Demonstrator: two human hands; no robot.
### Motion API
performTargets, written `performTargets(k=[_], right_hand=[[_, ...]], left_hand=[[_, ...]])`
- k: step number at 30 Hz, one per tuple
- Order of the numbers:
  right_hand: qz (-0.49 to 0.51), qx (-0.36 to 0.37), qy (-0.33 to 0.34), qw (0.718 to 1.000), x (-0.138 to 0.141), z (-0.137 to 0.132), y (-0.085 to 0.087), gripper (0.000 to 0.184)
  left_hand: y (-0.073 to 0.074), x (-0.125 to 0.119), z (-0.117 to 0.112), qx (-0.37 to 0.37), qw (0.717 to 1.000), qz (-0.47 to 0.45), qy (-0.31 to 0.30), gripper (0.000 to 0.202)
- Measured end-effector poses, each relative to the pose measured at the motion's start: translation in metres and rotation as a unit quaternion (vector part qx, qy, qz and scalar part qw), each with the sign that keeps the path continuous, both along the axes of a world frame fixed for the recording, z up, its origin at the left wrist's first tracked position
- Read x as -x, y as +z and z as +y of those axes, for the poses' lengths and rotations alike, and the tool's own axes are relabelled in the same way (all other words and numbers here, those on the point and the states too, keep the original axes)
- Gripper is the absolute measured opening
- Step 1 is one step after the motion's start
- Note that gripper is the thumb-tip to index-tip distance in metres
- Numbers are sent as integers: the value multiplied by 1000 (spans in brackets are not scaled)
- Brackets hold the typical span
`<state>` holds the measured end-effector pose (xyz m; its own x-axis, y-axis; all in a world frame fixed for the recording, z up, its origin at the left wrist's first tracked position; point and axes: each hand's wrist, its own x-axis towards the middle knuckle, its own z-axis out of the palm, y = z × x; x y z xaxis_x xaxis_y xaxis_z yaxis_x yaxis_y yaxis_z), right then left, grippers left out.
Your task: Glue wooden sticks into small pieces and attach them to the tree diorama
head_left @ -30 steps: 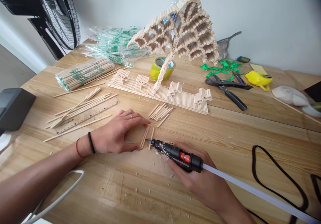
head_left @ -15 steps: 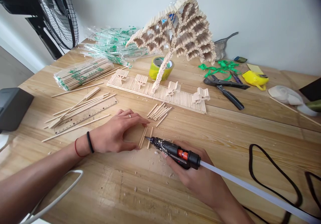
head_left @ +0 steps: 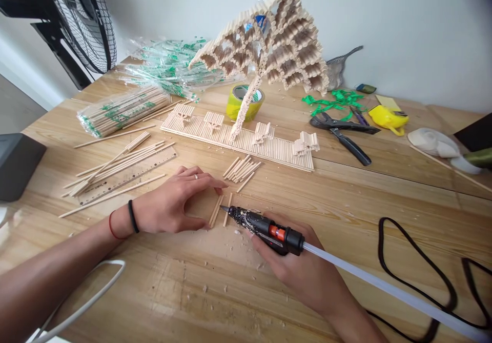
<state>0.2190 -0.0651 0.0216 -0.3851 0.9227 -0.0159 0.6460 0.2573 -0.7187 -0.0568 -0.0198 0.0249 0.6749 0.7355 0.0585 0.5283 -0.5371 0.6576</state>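
My right hand [head_left: 298, 266] is wrapped round a black hot glue gun [head_left: 261, 227], a long clear glue stick [head_left: 369, 274] trailing from its back. The nozzle points left, at a few short wooden sticks [head_left: 216, 212] lying on the table. Over these sticks my left hand [head_left: 180, 199] is curved, thumb at their near end and fingertips at their far end, pinching them lengthwise. Another short stick [head_left: 228, 210] lies just to their right, by the nozzle. Beyond the fingertips is a small pile of cut sticks [head_left: 242, 169].
A stick-built model [head_left: 265, 61] with a fan-shaped top stands on a slatted base [head_left: 284, 150]. Behind it is yellow tape [head_left: 246, 108]. Left are long sticks, a ruler [head_left: 130, 174] and bagged sticks [head_left: 126, 109]; right, cutting pliers [head_left: 346, 133] and a black cable [head_left: 415, 256].
The whole view has shifted slightly, so things sit a little further left and up. Both hands and the glue gun keep nearly the same pose over the sticks.
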Motion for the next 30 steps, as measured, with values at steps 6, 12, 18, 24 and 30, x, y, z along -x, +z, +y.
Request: performTargets(k=[6, 12, 18, 24, 30], right_hand=[[5, -12, -13, 1000, -2, -1, -6, 16], [10, -7, -24, 1000, 0, 0, -4, 20], [9, -12, -38, 999, 2, 1, -4, 22], [0, -23, -54, 998, 3, 0, -5, 21], [7, -26, -73, 997, 6, 1, -3, 26]], left_hand=[[-1, 1, 0, -3, 1000, -1, -2, 63], [0, 1, -1, -1, 1000, 0, 0, 64], [0, 1, 0, 2, 1000, -2, -2, 65], [-2, 2, -1, -3, 1000, -6, 1, 64], [-2, 2, 0, -2, 1000, -7, 0, 66]])
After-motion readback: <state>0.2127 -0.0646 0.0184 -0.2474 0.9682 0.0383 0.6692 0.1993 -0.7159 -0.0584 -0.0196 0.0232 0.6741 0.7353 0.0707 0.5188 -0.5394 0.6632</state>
